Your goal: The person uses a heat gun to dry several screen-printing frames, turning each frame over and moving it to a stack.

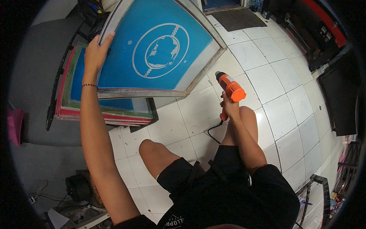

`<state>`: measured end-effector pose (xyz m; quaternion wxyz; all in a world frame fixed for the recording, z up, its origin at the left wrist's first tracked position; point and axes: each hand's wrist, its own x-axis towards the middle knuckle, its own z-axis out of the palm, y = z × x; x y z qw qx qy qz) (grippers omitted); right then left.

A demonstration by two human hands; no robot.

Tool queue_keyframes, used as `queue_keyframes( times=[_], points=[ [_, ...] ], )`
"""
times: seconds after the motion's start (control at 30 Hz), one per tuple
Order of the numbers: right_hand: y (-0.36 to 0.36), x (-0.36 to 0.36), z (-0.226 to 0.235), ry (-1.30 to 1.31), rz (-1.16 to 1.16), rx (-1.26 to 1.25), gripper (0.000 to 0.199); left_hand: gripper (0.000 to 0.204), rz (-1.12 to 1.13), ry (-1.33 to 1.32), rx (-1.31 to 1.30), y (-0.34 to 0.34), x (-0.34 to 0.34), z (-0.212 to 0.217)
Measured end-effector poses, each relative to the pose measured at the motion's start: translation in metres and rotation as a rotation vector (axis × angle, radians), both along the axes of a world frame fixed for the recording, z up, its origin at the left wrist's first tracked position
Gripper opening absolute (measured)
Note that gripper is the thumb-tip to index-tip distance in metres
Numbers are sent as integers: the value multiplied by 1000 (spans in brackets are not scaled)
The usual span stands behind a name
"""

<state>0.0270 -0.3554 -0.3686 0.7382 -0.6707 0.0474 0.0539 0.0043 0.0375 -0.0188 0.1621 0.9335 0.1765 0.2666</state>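
My left hand (96,53) grips the left edge of a framed printing screen (126,65), thumb over the frame. The screen's mesh is coated blue, with a pale oval emblem in the middle, and it is held up at a tilt. In my right hand (230,108) is an orange heat gun (231,87), fingers wrapped round its handle. Its dark nozzle points up and left toward the lower right side of the screen, apart from it. A black cord hangs from the handle.
Several more framed screens (66,100) are stacked under and left of the held one. White floor tiles (282,82) spread ahead and right. A dark mat (239,20) lies at the back, a red and black machine (324,23) at far right, and a black metal frame (324,191) at lower right.
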Motion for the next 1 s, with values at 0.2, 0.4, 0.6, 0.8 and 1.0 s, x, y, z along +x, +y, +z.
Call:
queue_keyframes(
  times=[0.2, 0.4, 0.6, 0.8, 1.0],
  points=[
    [0, -3, 6, 40, 21, -31, 39, 70, 10, 4, 0, 3, 1, -1],
    [1, -5, 5, 20, 28, -51, 40, 70, 24, -9, 3, 1, 2, -2],
    [0, -5, 4, 17, 46, -65, 41, 71, 12, -9, 12, 6, 3, -2],
    [-1, -6, 4, 27, 83, -53, 41, 74, -26, -16, -4, 1, 2, -2],
    [2, -10, 10, 15, 98, -61, 32, 77, -23, -25, 20, 5, 1, -3]
  ],
)
